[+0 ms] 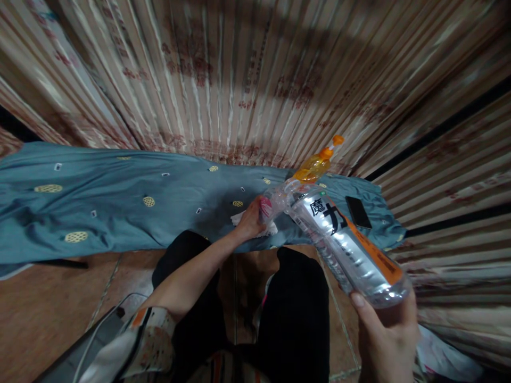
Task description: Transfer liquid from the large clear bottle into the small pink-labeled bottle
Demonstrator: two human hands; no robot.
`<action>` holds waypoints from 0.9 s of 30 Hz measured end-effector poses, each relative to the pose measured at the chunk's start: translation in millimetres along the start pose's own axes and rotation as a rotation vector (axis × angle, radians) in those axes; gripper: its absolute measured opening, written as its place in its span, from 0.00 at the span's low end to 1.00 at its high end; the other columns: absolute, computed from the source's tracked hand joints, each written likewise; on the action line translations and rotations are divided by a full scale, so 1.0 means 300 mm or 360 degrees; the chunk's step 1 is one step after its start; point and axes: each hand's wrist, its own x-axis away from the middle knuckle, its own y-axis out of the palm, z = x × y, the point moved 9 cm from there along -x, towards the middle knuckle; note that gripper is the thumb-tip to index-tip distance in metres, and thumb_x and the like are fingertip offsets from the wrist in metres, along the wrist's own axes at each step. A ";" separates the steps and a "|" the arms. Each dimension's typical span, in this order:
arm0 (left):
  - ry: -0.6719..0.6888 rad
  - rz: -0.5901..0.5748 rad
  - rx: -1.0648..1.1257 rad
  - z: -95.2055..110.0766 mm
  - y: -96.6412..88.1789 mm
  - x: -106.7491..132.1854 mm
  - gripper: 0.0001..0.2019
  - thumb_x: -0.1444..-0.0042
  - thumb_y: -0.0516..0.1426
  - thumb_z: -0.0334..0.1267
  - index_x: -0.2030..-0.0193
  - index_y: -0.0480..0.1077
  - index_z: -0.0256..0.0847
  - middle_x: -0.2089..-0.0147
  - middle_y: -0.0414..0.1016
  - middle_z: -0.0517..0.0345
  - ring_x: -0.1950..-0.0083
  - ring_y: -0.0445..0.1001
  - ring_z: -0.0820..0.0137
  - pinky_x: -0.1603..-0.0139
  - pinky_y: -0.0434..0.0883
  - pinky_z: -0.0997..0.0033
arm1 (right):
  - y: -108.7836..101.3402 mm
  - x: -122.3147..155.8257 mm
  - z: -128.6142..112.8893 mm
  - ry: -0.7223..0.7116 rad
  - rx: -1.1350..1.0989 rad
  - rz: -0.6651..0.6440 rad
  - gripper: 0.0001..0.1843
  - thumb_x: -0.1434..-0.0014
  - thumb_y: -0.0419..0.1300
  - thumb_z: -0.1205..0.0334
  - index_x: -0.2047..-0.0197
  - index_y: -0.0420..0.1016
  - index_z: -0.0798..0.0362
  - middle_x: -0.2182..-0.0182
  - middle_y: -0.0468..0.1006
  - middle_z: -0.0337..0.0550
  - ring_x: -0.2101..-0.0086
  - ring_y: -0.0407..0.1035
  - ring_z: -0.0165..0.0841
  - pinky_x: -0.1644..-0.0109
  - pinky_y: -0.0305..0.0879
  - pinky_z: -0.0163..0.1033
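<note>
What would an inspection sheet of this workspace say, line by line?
Surface: blue patterned cloth, rumpled, spread over a low surface.
Job's things: large bottle with a silver and orange label, tilted, its base in the right hand; small clear bottle with a pink end, at the left hand.
Clutter: orange bottle, black phone and white cloth, all on the blue cloth.
Fingers: left closed about the small clear bottle's pink end; right wrapped round the large bottle's base.
Cables: thin white cable at lower left.
Surroundings: striped curtain behind; tiled floor below.
</note>
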 end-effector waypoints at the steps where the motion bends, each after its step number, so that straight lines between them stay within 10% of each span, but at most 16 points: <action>1: 0.0037 0.0012 0.0012 0.003 -0.005 0.002 0.60 0.53 0.75 0.28 0.11 0.66 0.46 0.15 0.83 0.40 0.12 0.81 0.33 0.05 0.78 0.28 | -0.001 0.001 -0.002 -0.0008 -0.0002 0.0002 0.77 0.60 0.95 0.35 0.14 0.77 0.55 0.22 0.83 0.65 0.21 0.74 0.74 0.06 0.53 0.84; 27: 0.0119 -0.0039 0.0008 0.021 -0.036 0.008 0.60 0.53 0.81 0.35 0.12 0.67 0.50 0.12 0.80 0.41 0.08 0.77 0.33 0.02 0.73 0.23 | 0.001 0.015 -0.030 -0.0158 0.0191 -0.0054 0.70 0.52 0.91 0.32 0.13 0.77 0.52 0.24 0.85 0.61 0.24 0.78 0.67 0.09 0.62 0.76</action>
